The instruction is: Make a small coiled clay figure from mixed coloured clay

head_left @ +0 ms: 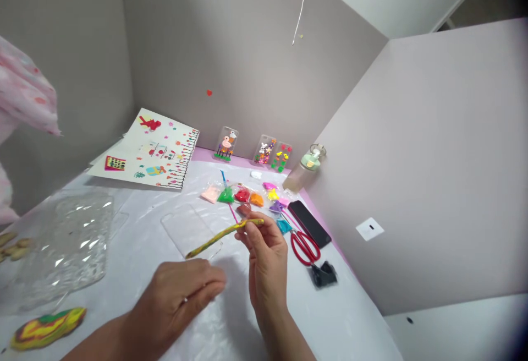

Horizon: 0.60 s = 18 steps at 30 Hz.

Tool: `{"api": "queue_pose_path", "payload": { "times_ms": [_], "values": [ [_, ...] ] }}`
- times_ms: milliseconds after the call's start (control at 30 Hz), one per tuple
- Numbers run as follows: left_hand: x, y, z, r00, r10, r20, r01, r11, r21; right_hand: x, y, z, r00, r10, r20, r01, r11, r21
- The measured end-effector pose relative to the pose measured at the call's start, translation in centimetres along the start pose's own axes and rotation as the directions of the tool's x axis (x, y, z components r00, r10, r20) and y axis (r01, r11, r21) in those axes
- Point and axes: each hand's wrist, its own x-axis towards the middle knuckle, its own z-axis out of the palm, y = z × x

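Right hand [264, 242] fingers pinch yellow clay rope [225, 233] at its far end; left hand [181, 292] rests loosely curled, empty. Support the sagging near end to avoid breakage.

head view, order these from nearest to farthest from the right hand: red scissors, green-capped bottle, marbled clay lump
1. red scissors, just to the side of the right hand
2. green-capped bottle, farther back by the wall
3. marbled clay lump, far across at the table's near left edge

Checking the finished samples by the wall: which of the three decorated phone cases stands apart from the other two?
The leftmost decorated case, bearing a pink bird figure. The other two cases lean side by side further right, near the green-capped bottle.
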Motion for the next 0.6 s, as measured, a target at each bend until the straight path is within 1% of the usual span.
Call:
{"api": "queue_pose_path", "payload": {
  "times_ms": [33, 67, 100, 133, 167, 233, 267, 333, 400, 467, 533, 600],
  "values": [
    [0.1, 0.0, 0.5, 0.993, -0.106, 0.044, 0.109, 0.989, -0.096, 0.0, 0.0, 0.1, 1.0, 0.0, 0.005, 0.0, 1.0, 0.005],
    [0.3, 0.0, 1.0, 0.973, -0.219, 0.075, 0.23, 0.953, -0.196, -0.1, 0.0, 0.1, 1.0, -0.003, 0.018, 0.003, 1.0, 0.001],
    [0.6, 0.0, 1.3, 0.942, -0.325, 0.086, 0.335, 0.893, -0.3, -0.3, 0.0, 0.2, 0.999, -0.006, 0.037, 0.007, 1.0, -0.012],
    [0.8, -0.1, 1.4, 0.908, -0.412, 0.079, 0.406, 0.819, -0.406, -0.4, -0.1, 0.3, 0.998, -0.011, 0.062, 0.013, 0.999, -0.033],
    [1.1, 0.0, 1.3, 0.878, -0.473, 0.068, 0.439, 0.742, -0.507, -0.6, -0.1, 0.4, 0.996, -0.012, 0.091, 0.017, 0.998, -0.058],
    [1.5, 0.0, 0.8, 0.828, -0.56, 0.021, 0.431, 0.611, -0.664, -1.0, -0.3, 0.6, 0.989, -0.006, 0.148, 0.021, 0.995, -0.102],
    [1.6, 0.0, 0.5, 0.806, -0.591, -0.009, 0.406, 0.565, -0.718, -1.1, -0.4, 0.8, 0.985, 0.003, 0.172, 0.017, 0.993, -0.116],
    [1.8, 0.0, -0.2, 0.774, -0.63, -0.059, 0.356, 0.511, -0.782, -1.3, -0.5, 0.9, 0.976, 0.036, 0.213, -0.01, 0.992, -0.122],
    [1.9, -0.2, -0.6, 0.756, -0.649, -0.088, 0.33, 0.493, -0.805, -1.2, -0.5, 1.0, 0.967, 0.082, 0.243, -0.059, 0.993, -0.1],
    [1.9, -0.3, -0.7, 0.752, -0.651, -0.103, 0.323, 0.5, -0.804, -1.0, -0.4, 0.9, 0.957, 0.12, 0.263, -0.107, 0.992, -0.064],
    [1.9, -0.3, -0.6, 0.763, -0.636, -0.114, 0.32, 0.526, -0.788, -0.8, -0.1, 0.7, 0.955, 0.134, 0.266, -0.129, 0.991, -0.035],
    [1.8, -0.3, -0.5, 0.782, -0.612, -0.121, 0.315, 0.555, -0.77, -0.7, 0.0, 0.6, 0.96, 0.117, 0.255, -0.114, 0.993, -0.028]
  ]
}}
